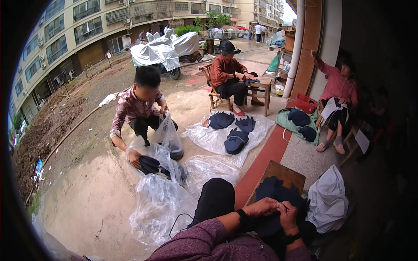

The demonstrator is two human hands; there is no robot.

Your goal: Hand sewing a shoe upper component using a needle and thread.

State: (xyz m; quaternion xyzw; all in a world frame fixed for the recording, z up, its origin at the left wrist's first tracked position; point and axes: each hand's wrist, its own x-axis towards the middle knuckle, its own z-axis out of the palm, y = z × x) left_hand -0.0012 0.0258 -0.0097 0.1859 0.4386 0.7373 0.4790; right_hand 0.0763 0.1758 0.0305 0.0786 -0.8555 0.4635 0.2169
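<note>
In front of me, my left hand (264,206) and my right hand (288,217) meet over a small wooden table (289,174). The fingers of both are pinched close together. Whatever lies between the fingertips is too small to make out. Just beyond and under my hands, dark navy glove-like cloth pieces (275,189) with jagged, finger-like edges overlap on the tabletop. More dark cloth lies over my lap, partly hidden by my hands and forearms. Dark bands circle both my wrists.
To the left, a crouching person (141,104) handles dark pieces in a clear plastic bag (167,135). Plastic sheeting (159,204) lies near my knee; stacked dark pieces (236,141) rest farther off. Two seated people are ahead. A white sack (327,200) stands right of the table.
</note>
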